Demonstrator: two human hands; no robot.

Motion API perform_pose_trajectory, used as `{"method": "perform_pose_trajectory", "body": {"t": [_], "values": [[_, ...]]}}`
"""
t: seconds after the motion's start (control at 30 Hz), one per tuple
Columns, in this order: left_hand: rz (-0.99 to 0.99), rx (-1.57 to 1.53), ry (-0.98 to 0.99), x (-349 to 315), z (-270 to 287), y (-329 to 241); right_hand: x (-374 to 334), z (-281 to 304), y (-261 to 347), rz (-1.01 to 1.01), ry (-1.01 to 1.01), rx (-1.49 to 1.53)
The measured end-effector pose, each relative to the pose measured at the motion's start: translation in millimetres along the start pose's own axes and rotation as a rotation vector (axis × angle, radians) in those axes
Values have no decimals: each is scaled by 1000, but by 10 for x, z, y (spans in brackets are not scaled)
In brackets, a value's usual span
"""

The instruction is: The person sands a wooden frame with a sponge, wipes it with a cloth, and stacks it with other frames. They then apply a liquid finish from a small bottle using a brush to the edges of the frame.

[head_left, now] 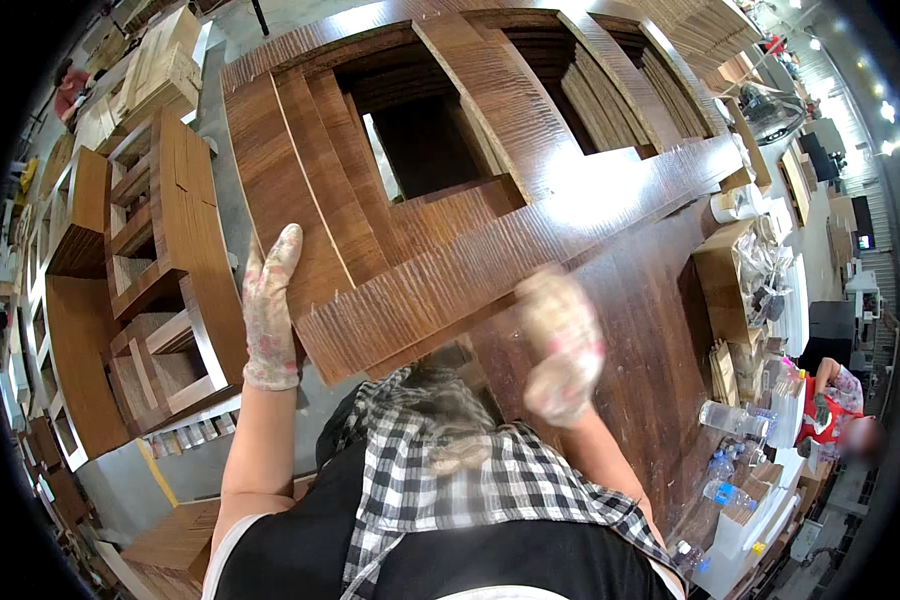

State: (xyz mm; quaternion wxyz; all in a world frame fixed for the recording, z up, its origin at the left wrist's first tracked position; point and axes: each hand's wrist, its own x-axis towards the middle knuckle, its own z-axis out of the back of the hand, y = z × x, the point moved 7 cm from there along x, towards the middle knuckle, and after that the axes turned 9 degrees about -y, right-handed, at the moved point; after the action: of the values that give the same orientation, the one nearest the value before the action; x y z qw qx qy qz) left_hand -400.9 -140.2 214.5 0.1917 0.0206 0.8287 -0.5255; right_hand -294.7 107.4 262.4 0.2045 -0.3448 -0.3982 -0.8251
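Observation:
A dark brown wooden frame panel with several rectangular openings lies across in front of me, on top of a stack of like frames whose edges show inside the openings. My left hand, in a pale patterned glove, clasps its left edge near the front corner, one digit over the top face and the others along the side. At the front edge, right of the middle, is my right hand, gloved the same way. Motion smears its fingers, so whether it touches the panel or holds anything is unclear.
A glossy brown surface extends to the right beneath the panel. Stacked wooden frames stand at left. To the right are a cardboard box, plastic bottles and a fan. A co-worker is at far right, another person far left.

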Motion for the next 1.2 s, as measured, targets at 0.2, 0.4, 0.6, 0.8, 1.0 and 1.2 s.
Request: {"method": "perform_pose_trajectory", "body": {"t": [0.2, 0.4, 0.6, 0.8, 1.0, 1.2], "values": [[28, 93, 82, 19, -21, 81, -538, 442, -791, -961, -647, 179], [-47, 109, 139, 75, -217, 157, -424, 109, -872, -937, -517, 497], [-27, 66, 153, 85, -336, 59, -377, 185, -1029, -1183, -569, 550], [-94, 147, 43, 203, -224, 46, -306, 191, -1215, -1317, -459, 766], [-32, 111, -42, 264, -288, -65, -159, 101, -1125, -1351, -442, 885], [69, 223, -94, 405, -242, -78, -182, 58, -1244, -1325, -370, 720]]}}
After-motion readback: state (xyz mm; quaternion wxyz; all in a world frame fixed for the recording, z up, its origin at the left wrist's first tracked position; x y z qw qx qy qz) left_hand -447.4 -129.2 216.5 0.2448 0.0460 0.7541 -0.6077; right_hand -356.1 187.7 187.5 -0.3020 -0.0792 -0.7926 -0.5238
